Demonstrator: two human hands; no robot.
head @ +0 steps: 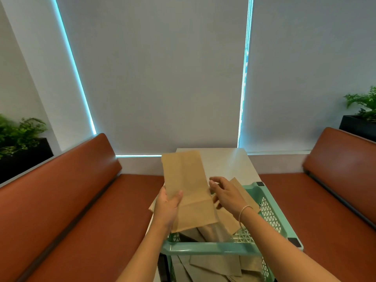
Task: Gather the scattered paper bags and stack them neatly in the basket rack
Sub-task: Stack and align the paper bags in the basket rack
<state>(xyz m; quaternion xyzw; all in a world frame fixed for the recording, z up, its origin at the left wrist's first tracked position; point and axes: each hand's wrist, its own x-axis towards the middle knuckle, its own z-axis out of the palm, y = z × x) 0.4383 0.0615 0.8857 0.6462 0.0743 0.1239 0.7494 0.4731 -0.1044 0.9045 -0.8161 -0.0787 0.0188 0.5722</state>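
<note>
head view: left hand gripping paper bag, right hand loosely spread, over table

held paper bag: flat, brown, folded bottom flap toward the person; raised above the basket, long axis pointing away, tilted slightly left.
bags in top basket: several flat brown ones, overlapping at mixed angles, some poking over the rim.
bags in lower tier: more flat brown ones, loosely piled.
basket rack: mint-green plastic, lattice sides, stacked tiers.
</note>
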